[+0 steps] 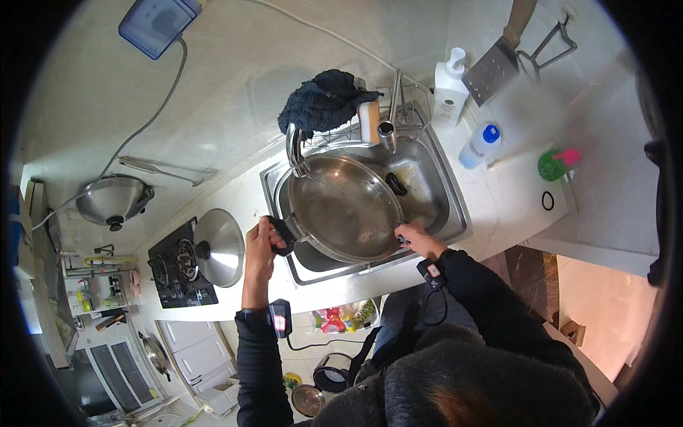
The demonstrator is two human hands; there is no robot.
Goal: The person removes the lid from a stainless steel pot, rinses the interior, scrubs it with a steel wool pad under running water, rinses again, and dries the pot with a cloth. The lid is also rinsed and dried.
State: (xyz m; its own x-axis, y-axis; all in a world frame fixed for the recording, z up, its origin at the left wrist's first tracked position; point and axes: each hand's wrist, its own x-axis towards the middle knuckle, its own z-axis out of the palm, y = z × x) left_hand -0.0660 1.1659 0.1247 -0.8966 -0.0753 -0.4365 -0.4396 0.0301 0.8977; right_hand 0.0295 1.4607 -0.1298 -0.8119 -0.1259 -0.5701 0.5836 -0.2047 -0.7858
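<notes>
A wide stainless-steel pan (pixel 347 208) lies tilted over the double-bowl sink (pixel 461 213), beneath the chrome faucet (pixel 297 152). My left hand (pixel 263 237) grips the pan's black side handle (pixel 286 235). At the near right rim, my right hand (pixel 416 239) has its fingers closed around something dark and grey, partly hidden, probably a scouring pad; it touches the pan's edge. A small black object (pixel 396 184) sits in the right bowl. Over the faucet area hangs a dark cloth (pixel 323 101), beside a sponge (pixel 368 121) in a wire rack.
Left of the sink are a domed steel lid (pixel 221 248) and a black gas hob (pixel 179 267). On the right stand a white pump bottle (pixel 450 96), a blue-capped bottle (pixel 480 147) and a green bottle with a pink top (pixel 555 163). Below, a bin of packaging (pixel 347 318) stands near the counter.
</notes>
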